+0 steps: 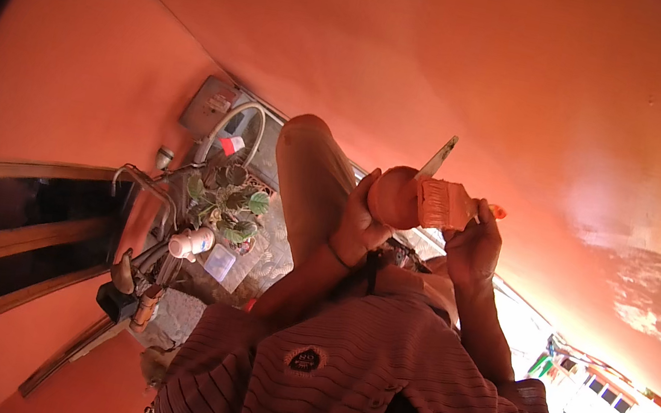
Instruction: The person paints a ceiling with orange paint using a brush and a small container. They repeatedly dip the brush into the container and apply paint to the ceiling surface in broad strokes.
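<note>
My left hand (357, 226) is closed around a small round container (392, 196), stained orange, at chest height. A thin, light-coloured stick (439, 156) juts up at a slant from behind it. In my right hand (476, 245) is a wide paintbrush (445, 205), its orange-coated bristles pointing left and overlapping the container's right side. Whether the bristles touch the container I cannot tell. The inside of the container is hidden from this angle. Beyond both hands rises an orange wall (489, 76).
Leafy potted plants (227, 203) stand at left, beside a bicycle (157, 265) and a pale pink bottle-like object (191, 243). A grey box (210, 105) sits by the wall corner. A wood-framed window (41, 234) is at far left. My bent knee (307, 138) rises near the wall.
</note>
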A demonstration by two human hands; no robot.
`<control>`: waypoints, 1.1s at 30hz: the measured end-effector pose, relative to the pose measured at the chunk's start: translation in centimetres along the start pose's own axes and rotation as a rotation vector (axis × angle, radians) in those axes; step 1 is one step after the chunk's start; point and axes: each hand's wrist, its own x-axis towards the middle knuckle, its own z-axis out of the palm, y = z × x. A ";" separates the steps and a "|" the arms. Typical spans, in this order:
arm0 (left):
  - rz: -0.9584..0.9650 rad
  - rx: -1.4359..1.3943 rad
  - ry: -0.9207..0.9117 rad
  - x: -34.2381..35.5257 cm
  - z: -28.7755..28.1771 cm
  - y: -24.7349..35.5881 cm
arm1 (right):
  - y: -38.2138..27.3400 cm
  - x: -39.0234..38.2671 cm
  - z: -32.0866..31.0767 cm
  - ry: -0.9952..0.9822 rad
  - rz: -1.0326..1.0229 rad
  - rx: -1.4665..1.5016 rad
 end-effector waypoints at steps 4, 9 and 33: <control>0.068 0.154 -0.078 -0.6 0.3 -0.8 | -0.1 1.0 -0.3 -0.233 0.139 0.258; 0.058 0.052 -0.152 -0.1 0.1 -0.2 | -1.3 3.0 1.4 -0.350 0.271 0.308; 0.320 0.037 -0.062 1.3 3.6 5.3 | -11.7 4.7 28.3 -0.746 -2.520 -1.340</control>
